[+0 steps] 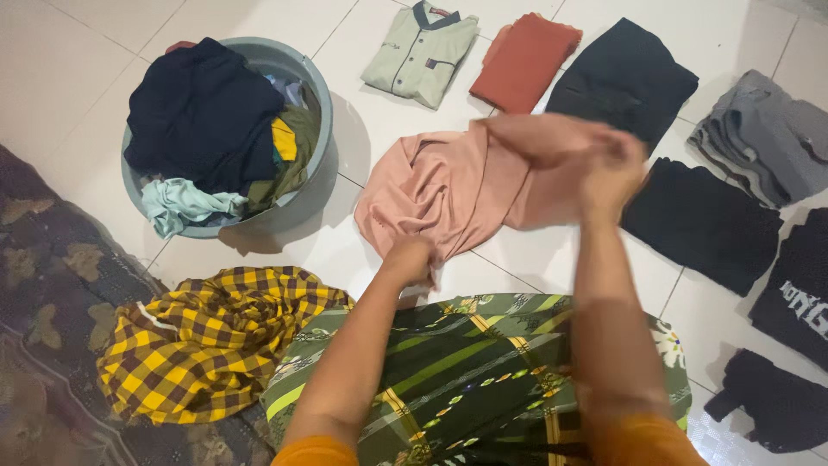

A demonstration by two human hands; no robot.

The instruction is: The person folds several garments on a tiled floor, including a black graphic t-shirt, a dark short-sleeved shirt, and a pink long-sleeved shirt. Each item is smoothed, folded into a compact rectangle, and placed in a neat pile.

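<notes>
White floor tiles (pixel 78 78) fill my feed, with folded clothes laid in rows from twelve round to four o'clock and a grey basin (pixel 317 95) of laundry at ten. I'm watching the pink garment (pixel 448 194) at dead centre, its long axis running from seven o'clock up to one. My left hand (pixel 410 259) is clenched on its near lower edge; my right hand (pixel 611 168) is grasping the far end, lifted and blurred. So the cloth lies between both hands, the left nearer its bulk. A yellow checked cloth (pixel 207 341) sits at eight.
</notes>
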